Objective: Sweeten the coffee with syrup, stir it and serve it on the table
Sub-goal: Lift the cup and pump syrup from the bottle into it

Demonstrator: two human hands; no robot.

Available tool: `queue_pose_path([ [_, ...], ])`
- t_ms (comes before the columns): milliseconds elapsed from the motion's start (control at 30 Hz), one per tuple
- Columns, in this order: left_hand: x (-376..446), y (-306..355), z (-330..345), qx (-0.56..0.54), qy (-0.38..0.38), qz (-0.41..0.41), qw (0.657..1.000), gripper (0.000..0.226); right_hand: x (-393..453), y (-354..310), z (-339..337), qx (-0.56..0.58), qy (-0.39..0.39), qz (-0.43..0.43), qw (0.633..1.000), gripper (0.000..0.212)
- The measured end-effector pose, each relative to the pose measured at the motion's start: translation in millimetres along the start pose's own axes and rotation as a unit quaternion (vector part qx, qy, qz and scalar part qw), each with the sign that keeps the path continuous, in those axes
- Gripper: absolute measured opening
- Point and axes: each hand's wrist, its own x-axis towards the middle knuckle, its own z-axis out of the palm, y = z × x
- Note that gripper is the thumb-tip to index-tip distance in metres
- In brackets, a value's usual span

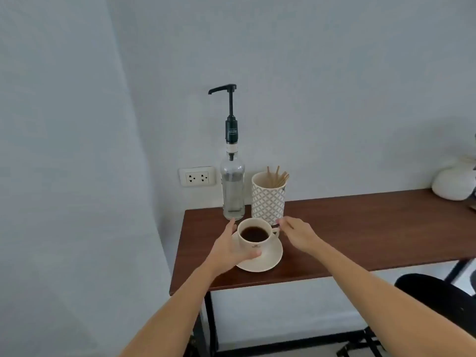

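A cream coffee cup (pixel 253 244) full of dark coffee stands on a matching saucer (pixel 270 261) near the left end of the brown table (pixel 360 233). My left hand (pixel 229 251) curls around the cup's left side, thumb at its front base and fingers behind it. My right hand (pixel 298 234) reaches in from the right, fingers stretched out with the tips at the cup's handle. Behind the cup stands a clear syrup bottle (pixel 233 191) with a tall black pump. Beside it a patterned holder (pixel 268 199) carries several wooden stir sticks (pixel 278 176).
The table stands in a corner, with walls close behind and on the left. A wall socket (pixel 197 177) is left of the bottle. A white rounded object (pixel 453 181) sits at the table's far right. A black chair (pixel 435 297) stands lower right.
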Motion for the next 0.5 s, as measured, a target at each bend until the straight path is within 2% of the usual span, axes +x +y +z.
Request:
queue_pose_path([
  [67,2,3,14,-0.018,0.046,0.009,0.999,0.122,4,6,7,0.041,-0.018,0.005,0.999,0.038],
  [233,15,-5,41,-0.004,0.147,0.055,0.988,0.107,13,20,13,0.036,-0.033,-0.047,0.998,0.037],
  [367,14,1,51,0.000,0.204,0.076,0.976,0.090,24,29,13,0.074,-0.052,-0.066,0.994,0.032],
  [500,11,12,45,-0.020,0.238,0.094,0.966,0.083,35,25,8,0.098,-0.062,-0.103,0.988,0.031],
])
